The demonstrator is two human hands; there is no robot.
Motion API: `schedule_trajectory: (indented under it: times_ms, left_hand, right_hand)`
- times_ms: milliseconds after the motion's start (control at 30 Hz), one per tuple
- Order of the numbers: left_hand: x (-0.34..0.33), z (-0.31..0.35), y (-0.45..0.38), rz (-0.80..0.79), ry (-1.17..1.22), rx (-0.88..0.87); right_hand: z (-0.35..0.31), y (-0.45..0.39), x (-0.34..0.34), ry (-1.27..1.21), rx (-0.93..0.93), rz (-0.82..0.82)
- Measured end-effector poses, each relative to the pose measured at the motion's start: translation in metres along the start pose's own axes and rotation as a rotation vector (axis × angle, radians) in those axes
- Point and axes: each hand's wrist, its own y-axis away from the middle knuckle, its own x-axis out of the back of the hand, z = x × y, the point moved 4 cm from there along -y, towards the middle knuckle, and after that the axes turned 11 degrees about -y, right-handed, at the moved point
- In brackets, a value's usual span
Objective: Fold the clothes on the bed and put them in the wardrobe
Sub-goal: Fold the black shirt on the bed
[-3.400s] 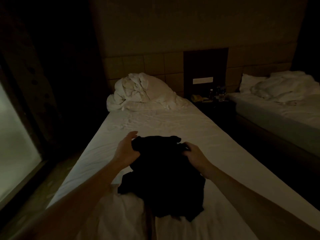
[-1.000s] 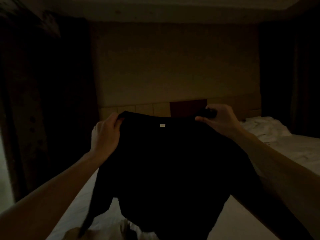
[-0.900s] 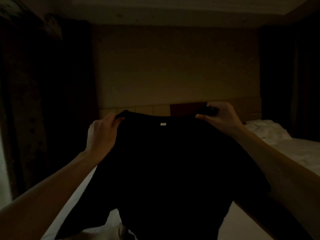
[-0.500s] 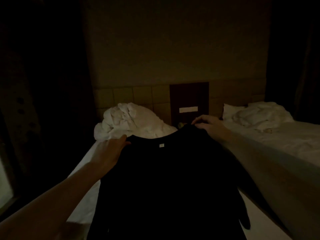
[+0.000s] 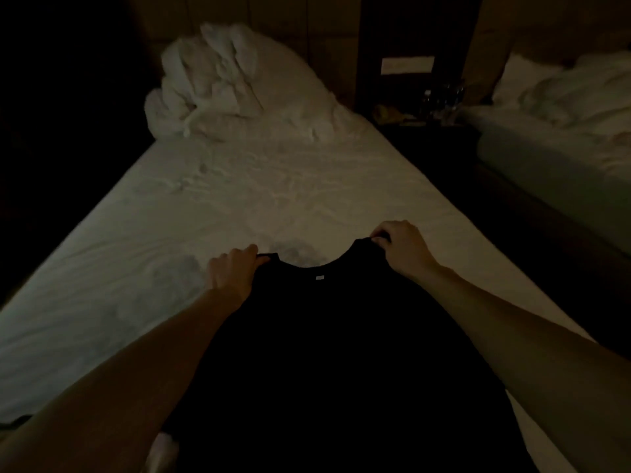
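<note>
A black shirt is spread out on the near half of the white bed, neckline away from me, with a small white tag below the collar. My left hand grips the shirt's left shoulder. My right hand pinches the right shoulder beside the collar. Both hands are down at the level of the sheet. The room is dim and the shirt's lower edge runs out of view.
A crumpled white duvet lies heaped at the head of the bed. A dark nightstand with bottles stands between this bed and a second bed on the right. Darkness lies to the left.
The shirt was lifted from a heap, held up in the air by its shoulders, then brought down and laid flat on the bed. My view tilted down with it.
</note>
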Motion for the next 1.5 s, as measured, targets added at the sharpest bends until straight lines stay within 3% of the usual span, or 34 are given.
schedule_trajectory:
  times_ms: [167, 333, 400, 500, 600, 700, 833, 967, 1067, 1133, 1200, 1333, 1400, 1500]
  left_hand:
    - [-0.098, 0.019, -0.011, -0.075, -0.053, -0.124]
    - [-0.110, 0.011, -0.010, -0.116, 0.151, -0.113]
    - [-0.102, 0.001, -0.001, -0.228, 0.160, -0.058]
    - [-0.088, -0.021, 0.031, -0.546, 0.133, 0.084]
    - [-0.072, -0.039, 0.072, -0.839, 0.209, 0.113]
    - [-0.055, -0.052, 0.106, -0.982, 0.249, 0.159]
    - [-0.047, -0.067, 0.124, -0.891, 0.298, 0.230]
    - [-0.024, -0.069, 0.129, -0.517, 0.756, 0.553]
    - [0.002, -0.071, 0.118, -0.269, 0.710, 0.593]
    - [0.018, -0.066, 0.108, -0.261, 0.621, 0.616]
    - [0.034, -0.054, 0.098, -0.300, 0.705, 0.605]
    - [0.055, -0.010, 0.086, -0.411, 0.719, 0.366]
    - [0.052, 0.018, 0.084, -0.485, 1.031, 0.360]
    - [0.029, 0.056, 0.077, -0.533, 1.733, 0.684]
  right_hand:
    - [0.083, -0.022, -0.079, 0.041, -0.094, -0.095]
    - [0.113, -0.009, -0.097, 0.103, -0.103, -0.114]
    - [0.107, -0.002, -0.089, 0.121, -0.102, -0.156]
    - [0.110, 0.018, -0.062, 0.104, -0.219, -0.224]
    - [0.129, 0.049, -0.032, 0.170, -0.359, -0.273]
    - [0.142, 0.081, -0.010, 0.190, -0.466, -0.249]
    - [0.147, 0.107, 0.005, 0.248, -0.548, -0.230]
    - [0.158, 0.116, 0.017, 0.162, -0.614, -0.192]
    - [0.165, 0.113, 0.026, 0.110, -0.620, -0.113]
    - [0.165, 0.110, 0.032, 0.110, -0.542, -0.083]
    - [0.158, 0.109, 0.038, 0.095, -0.434, -0.083]
    - [0.144, 0.104, 0.056, -0.103, -0.320, -0.027]
    - [0.128, 0.105, 0.063, -0.434, -0.409, 0.000]
    - [0.094, 0.105, 0.059, -0.795, -0.540, -0.024]
